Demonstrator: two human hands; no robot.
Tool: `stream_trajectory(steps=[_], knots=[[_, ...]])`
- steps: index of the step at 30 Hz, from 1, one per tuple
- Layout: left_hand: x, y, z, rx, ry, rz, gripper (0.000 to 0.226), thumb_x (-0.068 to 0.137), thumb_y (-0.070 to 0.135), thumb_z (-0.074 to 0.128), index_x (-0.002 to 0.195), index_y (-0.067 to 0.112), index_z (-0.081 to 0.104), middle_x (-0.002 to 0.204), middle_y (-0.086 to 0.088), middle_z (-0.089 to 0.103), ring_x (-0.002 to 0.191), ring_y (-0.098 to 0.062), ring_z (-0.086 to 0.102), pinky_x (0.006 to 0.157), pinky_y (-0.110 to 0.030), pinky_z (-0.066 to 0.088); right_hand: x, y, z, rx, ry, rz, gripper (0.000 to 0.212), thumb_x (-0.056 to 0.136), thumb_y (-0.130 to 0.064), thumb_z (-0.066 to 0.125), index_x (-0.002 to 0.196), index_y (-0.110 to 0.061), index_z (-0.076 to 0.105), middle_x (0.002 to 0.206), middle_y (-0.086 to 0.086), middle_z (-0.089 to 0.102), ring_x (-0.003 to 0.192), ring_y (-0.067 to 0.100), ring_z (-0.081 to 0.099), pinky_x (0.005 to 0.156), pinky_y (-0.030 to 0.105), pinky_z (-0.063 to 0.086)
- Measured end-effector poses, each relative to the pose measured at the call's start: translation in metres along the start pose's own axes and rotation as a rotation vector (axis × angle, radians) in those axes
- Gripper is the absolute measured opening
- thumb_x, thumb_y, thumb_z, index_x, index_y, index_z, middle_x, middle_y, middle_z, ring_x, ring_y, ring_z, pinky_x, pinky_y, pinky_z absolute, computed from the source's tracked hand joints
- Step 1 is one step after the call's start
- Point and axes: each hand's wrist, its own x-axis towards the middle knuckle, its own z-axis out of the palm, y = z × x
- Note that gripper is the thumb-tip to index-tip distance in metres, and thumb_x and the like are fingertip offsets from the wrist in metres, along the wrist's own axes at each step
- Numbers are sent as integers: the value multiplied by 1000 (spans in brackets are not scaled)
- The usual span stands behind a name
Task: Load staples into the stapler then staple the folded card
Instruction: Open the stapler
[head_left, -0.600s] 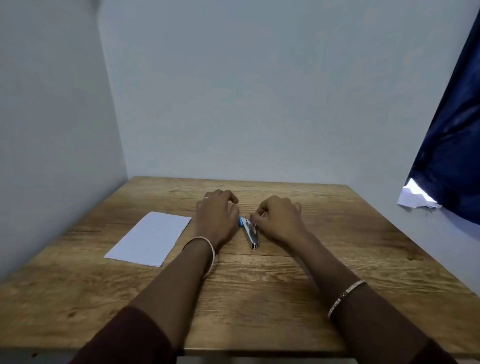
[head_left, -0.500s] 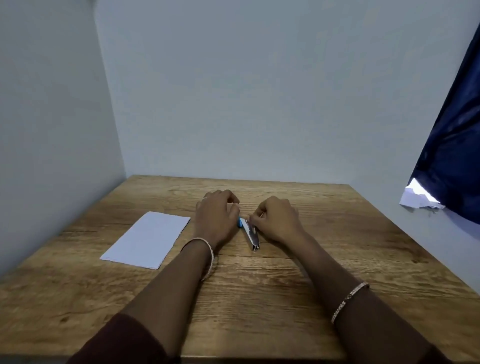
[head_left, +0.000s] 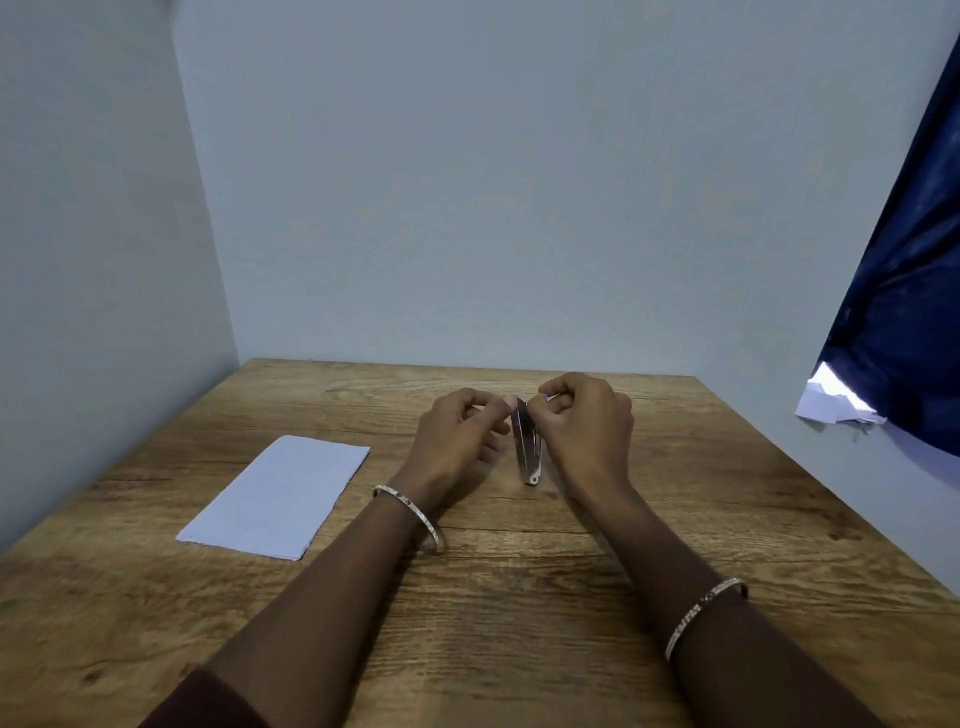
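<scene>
A small metal stapler (head_left: 527, 447) with a blue tip stands tilted up between my hands, its hinge end resting on the wooden table (head_left: 519, 597). Its arms look spread apart at the top. My left hand (head_left: 460, 441) pinches the top from the left, and my right hand (head_left: 587, 431) pinches it from the right. The folded white card (head_left: 278, 496) lies flat on the table, apart from my left hand. No loose staples are visible.
Pale walls close the table on the left and at the back. A dark blue curtain (head_left: 904, 291) hangs at the right, with white paper scraps (head_left: 831, 405) below it. Bangles sit on both wrists.
The stapler was lying flat on the table between my hands. Now both hands have lifted its front end upright and pulled its arms apart. The card has not moved.
</scene>
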Motion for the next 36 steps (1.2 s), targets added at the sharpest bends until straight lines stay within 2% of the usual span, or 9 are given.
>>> stream_trajectory(steps=[3,7,11,17,19,25,29,33,36], knots=[[-2,-2,3,44,-126,24,24,95,24,70,99,1,73,84,-15,73,70,-23,65,65,-32,56,-1,3,-1,64,37,-41,15,80,-22,75,94,-18,75,64,-5,70,64,12,66,59,22,41],[-6,-3,3,85,-142,78,25,104,23,55,97,1,67,90,-21,67,80,-28,64,79,-42,54,-3,4,4,183,-35,-153,11,83,-15,72,94,-18,76,71,-3,69,63,11,64,64,29,52],[-6,-1,0,-90,-139,-1,29,110,25,41,106,2,59,79,-12,67,61,-19,64,58,-27,56,-6,6,6,241,-181,-263,24,84,-11,71,105,-22,73,97,-7,64,83,4,61,72,20,47],[-2,-2,-7,-91,-141,-31,32,109,33,40,103,6,57,53,2,54,42,-12,47,43,-25,44,-8,9,4,231,-391,-273,48,74,-26,85,116,-34,61,113,-9,56,90,8,54,73,20,41],[-3,-3,-8,-71,-156,-39,34,109,34,42,110,3,57,50,5,52,41,-10,43,40,-22,36,-6,9,3,235,-399,-273,50,71,-25,88,112,-32,59,112,-7,58,88,13,54,73,23,43],[-11,3,-6,22,-240,28,29,109,32,42,96,9,53,61,-5,40,46,-14,32,41,-21,23,-1,13,0,275,-453,-243,53,62,-21,93,99,-26,55,91,-8,58,79,12,48,71,30,41],[-15,3,-4,92,-226,74,33,108,30,43,94,4,57,61,1,46,47,-10,36,47,-24,27,1,17,-3,307,-517,-218,53,61,-22,94,95,-20,53,81,-1,64,72,13,54,64,29,43],[-17,3,-1,128,-229,95,32,109,28,41,98,6,62,61,13,54,46,5,46,53,-16,35,1,18,-5,336,-544,-245,53,62,-21,95,91,-21,50,77,2,69,60,2,54,56,12,40],[-18,5,0,93,-244,89,30,110,22,39,98,6,61,67,6,54,47,8,48,49,-8,36,3,19,-4,330,-548,-243,54,62,-25,95,89,-26,48,80,10,70,63,11,54,59,25,42]])
